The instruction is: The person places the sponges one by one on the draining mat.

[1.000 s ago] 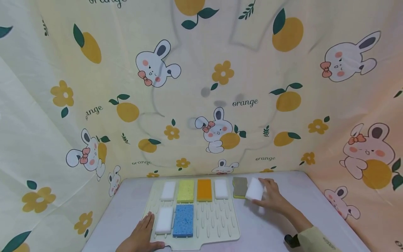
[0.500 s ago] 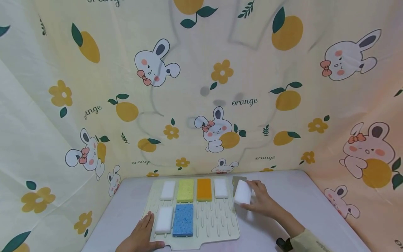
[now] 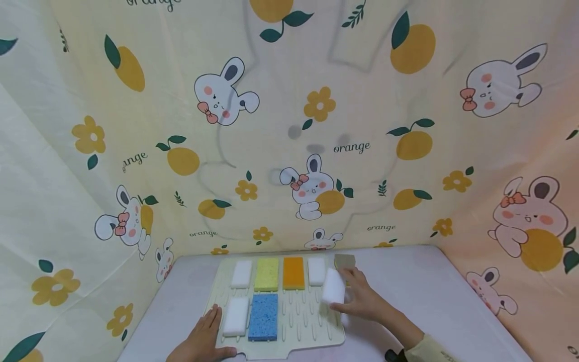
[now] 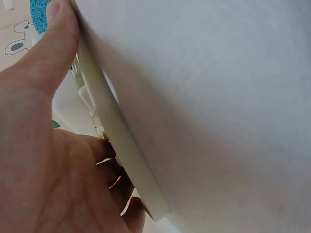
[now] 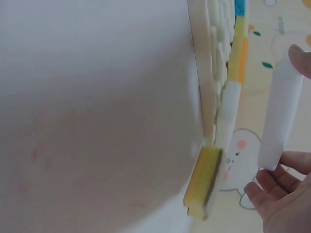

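Observation:
In the head view my right hand point(image 3: 364, 299) pinches a white sponge block point(image 3: 333, 286) between thumb and fingers, above the right part of a cream ridged drying mat point(image 3: 312, 344). The right wrist view has this white block point(image 5: 281, 114) raised off the table, thumb at one end and fingers at the other. My left hand point(image 3: 201, 337) rests along the mat's left front corner with its fingers extended. In the left wrist view its thumb and fingers touch the mat's rim point(image 4: 121, 131). A grey and yellow sponge point(image 3: 345, 260) lies right of the mat, partly covered by my right hand.
On the mat's back row lie a white block point(image 3: 242, 274), a yellow sponge point(image 3: 267, 274), an orange sponge point(image 3: 293, 274) and another white block point(image 3: 317, 271). In front lie a white block point(image 3: 236, 317) and a blue sponge point(image 3: 263, 318). A patterned curtain point(image 3: 271, 125) encloses the table point(image 3: 407, 276).
My right hand has carried the white block leftward and nearer, from beside the grey and yellow sponge to above the mat's right part. The left hand has stayed in place.

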Tool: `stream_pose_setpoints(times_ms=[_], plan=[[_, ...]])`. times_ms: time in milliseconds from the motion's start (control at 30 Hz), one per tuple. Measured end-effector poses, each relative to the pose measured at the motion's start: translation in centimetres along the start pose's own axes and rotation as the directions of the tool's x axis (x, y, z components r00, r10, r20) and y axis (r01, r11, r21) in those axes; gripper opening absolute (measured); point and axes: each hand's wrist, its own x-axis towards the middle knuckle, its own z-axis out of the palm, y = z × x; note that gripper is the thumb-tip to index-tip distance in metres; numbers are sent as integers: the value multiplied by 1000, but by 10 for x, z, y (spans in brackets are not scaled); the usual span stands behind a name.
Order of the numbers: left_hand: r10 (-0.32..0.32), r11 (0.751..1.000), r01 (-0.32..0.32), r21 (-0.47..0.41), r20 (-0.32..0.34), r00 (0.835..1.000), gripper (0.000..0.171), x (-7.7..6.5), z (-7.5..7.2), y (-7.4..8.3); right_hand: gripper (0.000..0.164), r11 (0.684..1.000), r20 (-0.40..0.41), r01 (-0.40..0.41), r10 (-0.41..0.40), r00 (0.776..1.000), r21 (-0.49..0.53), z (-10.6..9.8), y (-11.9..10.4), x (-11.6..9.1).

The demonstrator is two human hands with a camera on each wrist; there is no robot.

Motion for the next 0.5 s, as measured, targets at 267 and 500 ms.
stream_pose_setpoints(times_ms=[267,500], plan=[[13,1000,-13,8,31,999,133,1,0,-4,112,1000,35,-4,4,999,6,15,-8,-2],[-14,1000,14,13,3,1000,129,4,4,-3,110,998,77,61,-59,995,-25,24,-17,-4]])
